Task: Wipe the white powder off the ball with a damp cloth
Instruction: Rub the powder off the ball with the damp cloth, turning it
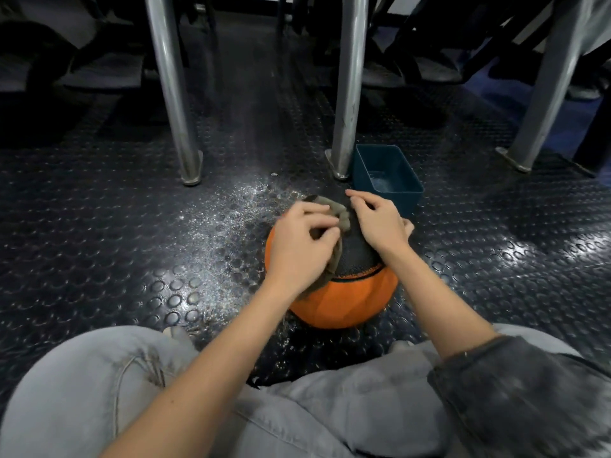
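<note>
The left hand (pixel 299 246) lies on the upper left of the ball (pixel 347 302), its fingers curled into a bunched grey cloth (pixel 342 216) and pressing it to the surface. The right hand (pixel 380 223) grips the ball's top right over the black panel, with bent fingers next to the cloth and the thumb down the far side. The orange and black ball sits on a dark studded floor (pixel 132 252) between the person's knees in pale jeans (pixel 82 391). White powder (pixel 231 206) is scattered on the floor to the ball's left. Just behind the ball stands a blue tub (pixel 396 198) with a little water in it, beside a metal leg (pixel 348 94).
</note>
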